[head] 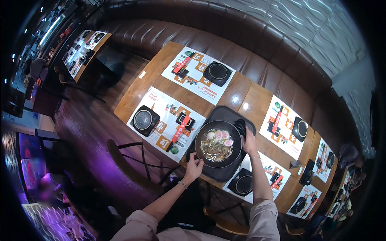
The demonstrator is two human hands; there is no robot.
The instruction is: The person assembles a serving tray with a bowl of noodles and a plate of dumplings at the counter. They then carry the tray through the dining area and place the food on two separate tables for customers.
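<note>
A round black pot (199,138) of noodle soup (216,147) sits over a dark serving tray (223,113). Pink-swirled fish-cake slices (223,135), dark meat-like pieces and greens float in the broth. My left hand (194,168) grips the pot's near-left side, with the fingers at the rim and a dark handle. On the opposite side, my right hand (249,141) holds the pot's edge beside a black handle-like part (240,126). The palm side of this hand is hidden. The tray overlaps the wooden table (241,90) and a printed paper placemat.
Placemats (169,108) carry black plates (146,120), small dishes and red-sleeved chopsticks (181,132). A brown leather bench (211,39) lines the far side. Chairs (132,171) stand at the near edge. A person (48,189) is at lower left. Another set table (87,51) is at upper left.
</note>
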